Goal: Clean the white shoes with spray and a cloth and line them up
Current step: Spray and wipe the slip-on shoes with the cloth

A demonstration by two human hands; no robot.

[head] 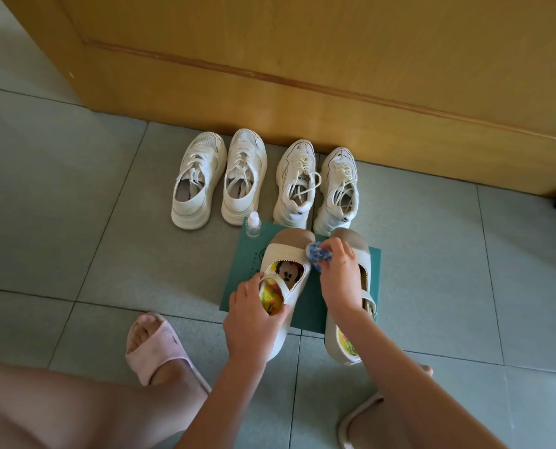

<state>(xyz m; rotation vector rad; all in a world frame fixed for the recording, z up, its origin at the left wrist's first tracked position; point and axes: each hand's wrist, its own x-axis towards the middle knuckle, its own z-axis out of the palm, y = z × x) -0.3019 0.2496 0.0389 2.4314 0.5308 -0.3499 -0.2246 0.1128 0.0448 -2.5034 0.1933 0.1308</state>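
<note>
The left hand [254,315] is curled over the heel end of a cream strap shoe [283,254], with fingers and thumb gripping its rim behind the strap. The right hand [339,270] pinches a bunched blue-and-white cloth [317,254] in its fingertips and presses it to that shoe's upper, just behind the tan toe cap. Under both hands lies a green mat [244,283], spread flat on a floor [75,196] of pale grey-green tiles with dark grout lines. Beyond the hands the floor ends at a broad yellow-brown wooden panel [302,66] with a raised moulding running across it. The held shoe's long axis runs away from the person. Its toe points toward the panel and leans a little to the right, and its heel hangs past the mat's near edge. A cartoon-printed insole shows inside it. The matching second shoe [364,254] lies under the right wrist, parallel to the first and with its toe pointing the same way. A small clear spray bottle [254,225] stands upright on the mat's far left corner, ahead of the left hand. Past it, against the panel, sit a pair of white mesh sneakers [198,186] and a pair of white lace-up sneakers [296,189]. They sit side by side with toes to the panel and heels toward the hands. Near the forearms, the person's feet wear pink slippers [155,348].
</note>
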